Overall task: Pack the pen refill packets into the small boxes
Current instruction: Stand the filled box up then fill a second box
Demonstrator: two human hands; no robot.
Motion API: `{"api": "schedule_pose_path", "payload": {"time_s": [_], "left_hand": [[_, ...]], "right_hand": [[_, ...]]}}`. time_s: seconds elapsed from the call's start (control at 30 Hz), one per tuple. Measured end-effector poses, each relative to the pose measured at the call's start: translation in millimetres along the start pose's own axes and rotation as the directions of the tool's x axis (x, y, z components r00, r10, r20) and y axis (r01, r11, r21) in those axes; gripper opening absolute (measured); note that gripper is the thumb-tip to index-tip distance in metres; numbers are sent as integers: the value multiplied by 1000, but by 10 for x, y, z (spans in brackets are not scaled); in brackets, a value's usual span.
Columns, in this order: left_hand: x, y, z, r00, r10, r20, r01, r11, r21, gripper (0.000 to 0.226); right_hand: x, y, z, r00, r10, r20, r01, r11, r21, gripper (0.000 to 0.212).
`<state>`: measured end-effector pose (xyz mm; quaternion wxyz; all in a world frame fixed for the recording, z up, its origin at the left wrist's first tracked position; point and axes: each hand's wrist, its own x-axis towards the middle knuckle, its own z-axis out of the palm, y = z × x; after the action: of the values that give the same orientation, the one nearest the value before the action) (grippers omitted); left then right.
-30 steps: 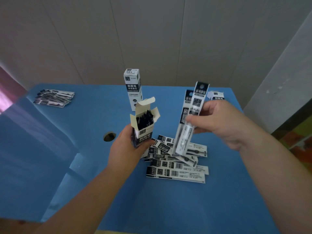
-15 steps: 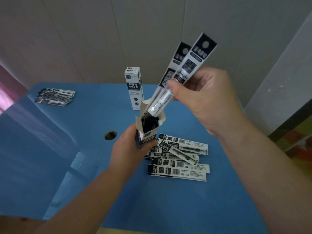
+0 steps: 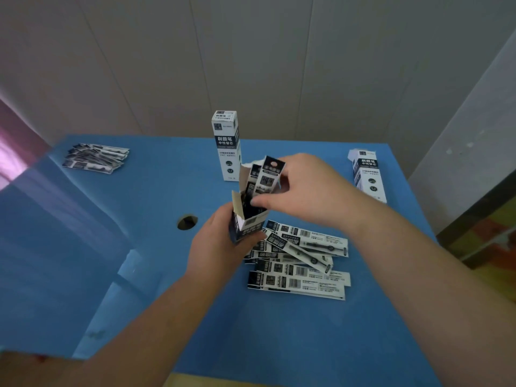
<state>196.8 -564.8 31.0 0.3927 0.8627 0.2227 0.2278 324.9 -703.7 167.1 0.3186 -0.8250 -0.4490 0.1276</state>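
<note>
The left hand [image 3: 220,247] grips an open box [image 3: 245,222] above the blue table [image 3: 279,344], fingers and thumb curled round its lower half, flaps up. The right hand [image 3: 307,191] pinches two packets [image 3: 266,177] between thumb and fingers; their lower ends are inside the box and their dark tops stick out above the flaps. Just right of and near the left hand, a loose pile [image 3: 301,263] of packets lies flat on the table, overlapping, some partly hidden behind the hand. A closed box [image 3: 227,145] stands upright beyond the hands. Another box [image 3: 368,174] stands at the far right edge, its top looking torn open. A small stack [image 3: 95,159] of packets lies at the far left. A round hole [image 3: 187,222] shows in the table left of the held box.
</note>
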Motion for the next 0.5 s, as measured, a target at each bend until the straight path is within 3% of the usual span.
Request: {"api": "schedule_pose_path", "payload": {"time_s": [0.1, 0.4, 0.5], "left_hand": [[6, 6, -19, 1000, 0, -6, 0, 1000, -4, 47], [-1, 56, 10, 1000, 10, -2, -10, 1000, 21, 45], [-2, 46, -8, 1000, 19, 0, -19, 1000, 23, 47]], "right_hand": [[-43, -95, -133, 995, -94, -23, 94, 995, -19, 13], [138, -263, 109, 998, -17, 65, 48, 857, -513, 26], [143, -293, 53, 998, -50, 24, 54, 837, -545, 9]]}}
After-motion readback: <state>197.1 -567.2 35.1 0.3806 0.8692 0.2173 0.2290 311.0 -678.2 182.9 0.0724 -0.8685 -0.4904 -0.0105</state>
